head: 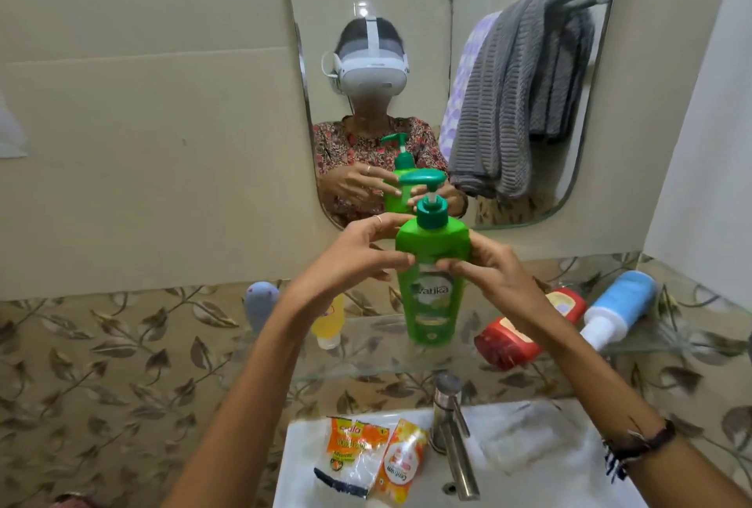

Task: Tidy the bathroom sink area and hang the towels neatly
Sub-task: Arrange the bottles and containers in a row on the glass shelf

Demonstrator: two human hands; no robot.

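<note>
A tall green pump bottle (431,304) stands upright on the glass shelf (378,361) above the sink. My left hand (354,259) holds its upper left side, fingers curled round the shoulder. From the right, my right hand (484,271) grips it, thumb across the front. In the mirror (427,60) a grey towel (525,100) and a purple patterned towel (464,84) hang bunched on a rail.
On the shelf lie a red bottle (512,340) and a blue-and-white bottle (614,308) on their sides, with a yellow bottle (329,320) and a grey-blue item (262,300) at the left. Two sachets (366,458) rest on the white sink (529,479) beside the steel tap (451,434).
</note>
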